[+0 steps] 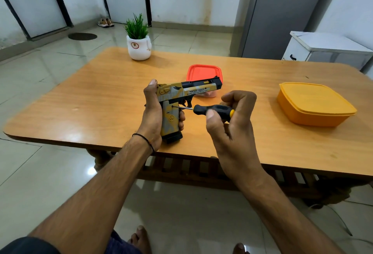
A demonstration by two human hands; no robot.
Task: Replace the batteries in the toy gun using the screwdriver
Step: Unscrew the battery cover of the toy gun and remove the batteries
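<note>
Yellow-grey camouflage toy gun (189, 90), black-yellow screwdriver (214, 110)

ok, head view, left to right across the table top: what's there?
white pot with green plant → left hand, its grip on the yellow-and-grey toy gun → right hand, its grip on the black-and-yellow screwdriver → orange lidded plastic box. Red-lidded container skipped: overlaps gun.

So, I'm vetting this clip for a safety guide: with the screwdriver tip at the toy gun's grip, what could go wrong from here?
1. The screwdriver tip meets the toy gun grip right beside the left hand, whose fingers wrap round it; a slip could jab them.
2. The gun is held near the table front edge, so a freed screw might drop to the tiled floor and get lost.
</note>
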